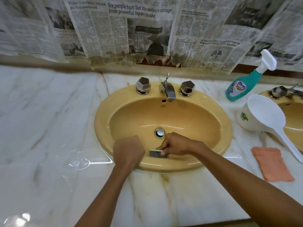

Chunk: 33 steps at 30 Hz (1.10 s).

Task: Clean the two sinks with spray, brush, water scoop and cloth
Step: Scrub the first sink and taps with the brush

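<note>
A yellow oval sink (pixel 114 112) sits in the marble counter, with a chrome drain plug (pixel 159 132) at its bottom. My right hand (pixel 177 145) grips a small brush (pixel 155 153) whose grey bristles press against the sink's near inner wall. My left hand (pixel 128 150) rests curled on the near rim just left of the brush; what its fingers do is hidden. The second yellow sink (pixel 293 112) shows partly at the right edge. Between the sinks stand a teal spray bottle (pixel 242 86) and a white water scoop (pixel 265 117). An orange cloth (pixel 272 164) lies flat near the counter's front.
A chrome tap (pixel 168 90) with two faceted knobs (pixel 143 85) (pixel 187 88) stands behind the basin. Newspaper (pixel 131 30) covers the wall above the counter. Water puddles glisten on the marble counter (pixel 49 128) left of the sink.
</note>
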Motion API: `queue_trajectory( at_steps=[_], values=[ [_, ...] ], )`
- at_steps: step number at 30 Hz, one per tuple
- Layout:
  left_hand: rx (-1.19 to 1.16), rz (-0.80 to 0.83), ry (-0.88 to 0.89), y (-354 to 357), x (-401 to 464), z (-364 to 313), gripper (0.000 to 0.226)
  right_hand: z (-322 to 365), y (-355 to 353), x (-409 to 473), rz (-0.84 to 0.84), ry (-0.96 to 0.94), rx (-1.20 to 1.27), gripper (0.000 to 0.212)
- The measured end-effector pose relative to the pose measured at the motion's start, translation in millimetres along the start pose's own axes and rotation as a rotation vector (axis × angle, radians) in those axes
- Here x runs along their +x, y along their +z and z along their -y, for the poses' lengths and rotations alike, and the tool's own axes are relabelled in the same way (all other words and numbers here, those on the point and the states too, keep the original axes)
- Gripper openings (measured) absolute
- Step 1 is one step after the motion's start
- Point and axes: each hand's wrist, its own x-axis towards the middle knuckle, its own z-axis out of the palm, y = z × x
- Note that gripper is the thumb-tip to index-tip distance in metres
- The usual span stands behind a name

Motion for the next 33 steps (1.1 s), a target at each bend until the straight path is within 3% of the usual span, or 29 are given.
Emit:
queue_trajectory(
  at_steps=[2, 4, 6, 7, 9, 12, 14, 17, 18, 20, 22, 24, 27, 30, 33],
  values=[
    [0.003, -0.003, -0.015, -0.1, 0.2, -0.7, 0.022, -9.9, -9.9, -2.0, 0.045, -0.015, 0.021, 0.019],
    [0.01, 0.017, -0.029, 0.0, 0.4, -1.8, 0.023, -34.2, -10.7, 2.0, 0.054, 0.08, -0.234, 0.01],
    [0.011, 0.03, -0.05, 0.7, 0.8, -1.4, 0.023, -50.1, -2.7, 10.5, 0.012, 0.232, -0.424, 0.034],
    [0.007, 0.027, -0.061, 1.8, 0.8, -1.4, 0.024, -51.9, 1.9, 14.3, -0.002, 0.205, -0.407, 0.033],
    [0.005, 0.007, -0.085, 4.0, 0.7, -1.1, 0.024, -44.8, 4.2, 20.7, 0.02, 0.049, -0.221, 0.003],
    [-0.004, -0.018, -0.108, 7.2, 0.8, -0.7, 0.023, -36.3, -4.0, 16.1, 0.114, -0.1, 0.027, 0.029],
    [-0.002, -0.023, -0.121, 9.2, 1.1, -0.4, 0.027, -46.8, -9.2, 21.7, 0.176, -0.118, -0.107, 0.025],
    [-0.001, -0.035, -0.154, 13.2, 2.0, 0.3, 0.027, -69.1, -3.7, 41.0, 0.101, 0.027, -0.452, 0.024],
    [0.0, -0.037, -0.156, 13.1, 2.2, 1.3, 0.026, -72.0, 0.2, 45.8, 0.06, 0.053, -0.449, 0.021],
    [0.001, -0.051, -0.161, 14.3, 1.9, 1.8, 0.03, -65.6, 3.0, 52.6, 0.106, -0.075, -0.227, 0.006],
    [-0.007, -0.072, -0.168, 16.3, 2.4, 1.6, 0.038, -53.2, -0.9, 50.0, 0.242, -0.169, 0.069, 0.021],
    [-0.007, -0.078, -0.176, 17.5, 2.0, 2.5, 0.036, -53.5, -3.2, 52.8, 0.302, -0.212, 0.078, 0.032],
    [0.007, -0.063, -0.198, 18.5, 2.6, 2.4, 0.027, -71.2, -4.2, 75.5, 0.156, -0.19, -0.24, 0.017],
    [-0.001, -0.052, -0.204, 18.4, 3.8, 2.1, 0.038, -83.2, -5.9, 95.4, -0.056, -0.1, -0.402, 0.024],
    [-0.006, -0.061, -0.205, 18.2, 3.4, 1.7, 0.039, -73.5, 3.9, 91.3, 0.051, -0.196, -0.297, 0.02]
  ],
)
